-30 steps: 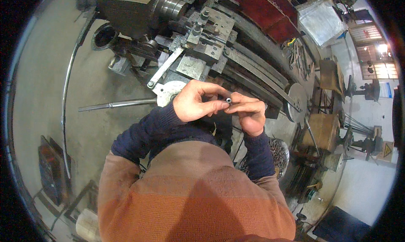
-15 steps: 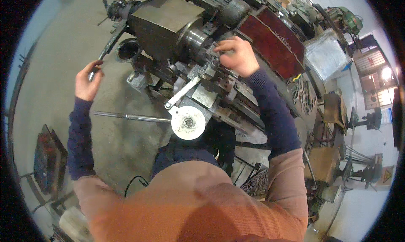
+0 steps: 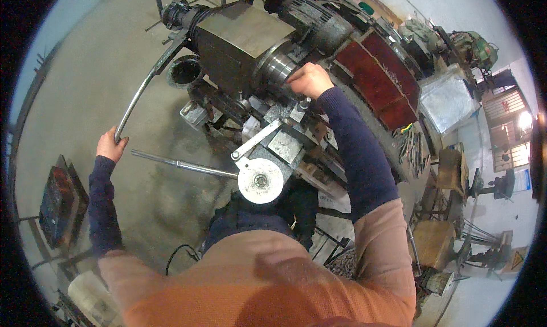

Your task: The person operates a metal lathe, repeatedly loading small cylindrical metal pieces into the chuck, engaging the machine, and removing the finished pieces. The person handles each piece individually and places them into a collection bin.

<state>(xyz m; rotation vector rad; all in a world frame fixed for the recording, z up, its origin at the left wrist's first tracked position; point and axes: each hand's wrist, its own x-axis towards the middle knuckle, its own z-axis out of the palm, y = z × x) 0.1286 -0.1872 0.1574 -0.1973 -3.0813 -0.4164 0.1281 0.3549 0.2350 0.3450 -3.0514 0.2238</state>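
My left hand [image 3: 111,146] is wrapped round the lower end of a long curved metal lever [image 3: 137,93], which runs up to the rear end of a small lathe's headstock [image 3: 245,28]. My right hand [image 3: 310,80] is at the front of the shiny round spindle chuck [image 3: 280,66], its fingers pinched together at the opening. Whatever lies between those fingertips is hidden. Below that hand sits the tool post [image 3: 300,109] on the slide. Nearer me, a flat link bar [image 3: 256,140] joins a pale round disc [image 3: 260,181] with a chrome handle [image 3: 191,166] sticking out left.
A motor [image 3: 313,22] stands behind the headstock. Beyond the lathe is a red tray [image 3: 379,79] with metal shavings, then a silver sheet-covered box [image 3: 447,102]. Several rods [image 3: 411,147] lie at the right. A dark metal box [image 3: 60,201] stands on the floor at left.
The lever has swung toward me with my left hand on it. My right hand has moved from above the tool post to the chuck front, and its fingers have closed. The view has shifted slightly.
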